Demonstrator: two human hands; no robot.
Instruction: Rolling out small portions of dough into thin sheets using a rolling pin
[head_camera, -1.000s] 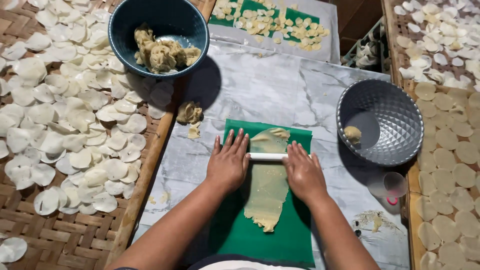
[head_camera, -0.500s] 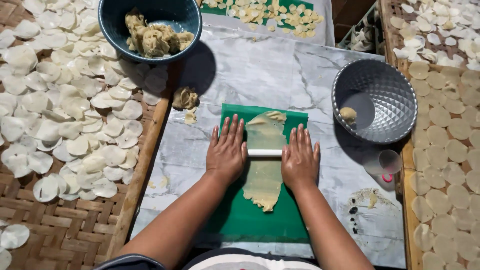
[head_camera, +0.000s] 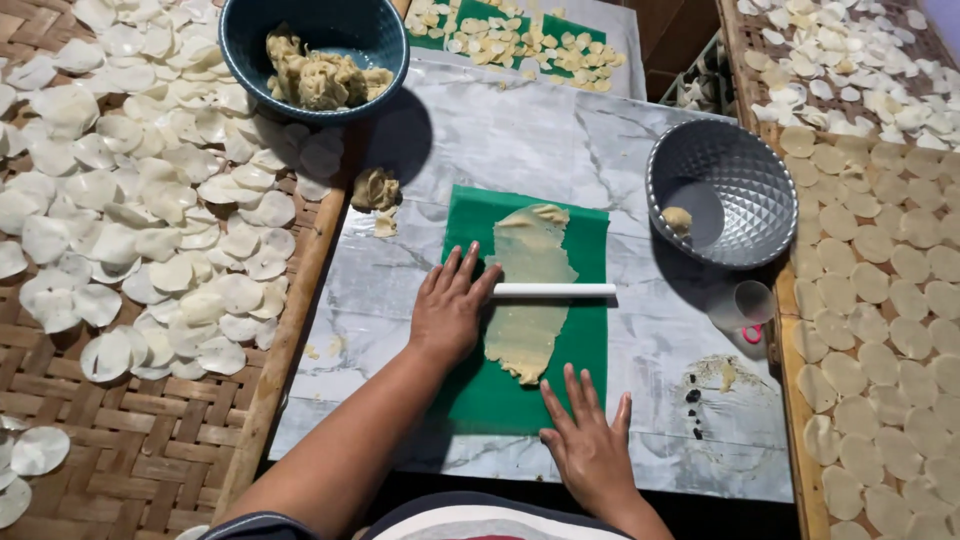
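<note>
Since half a second ago the right hand (head_camera: 590, 445) has come off the white rolling pin (head_camera: 553, 290) and moved back to the near edge of the green mat (head_camera: 588, 345), while the left hand (head_camera: 450, 305) remains at the pin's left end.

In the head view, the left hand lies flat with fingers spread and extended, fingertips touching the pin's end rather than wrapping it; it grips nothing. The right hand is likewise open, fingers splayed and pressed down on the mat's near edge (likely to keep the mat from sliding, judging by the flat palm). The pin lies crosswise over a long, thin strip of pale dough (head_camera: 530, 295), which runs lengthwise down the mat, so rolling it stretches the strip along its length.

The mat sits on a marble-patterned sheet (head_camera: 520, 130). At the far left corner stands a blue bowl (head_camera: 250, 60) holding lumps of dough, with a small dough lump (head_camera: 373, 188) just beside the mat, close to hand. To the right a silver faceted bowl (head_camera: 735, 190) holds one small piece, and a clear plastic cup (head_camera: 745, 305) lies near it. Thin white discs (head_camera: 150, 220) are spread out apart on a woven tray (head_camera: 120, 450) at left, and more discs (head_camera: 880, 280) lie at right.
</note>
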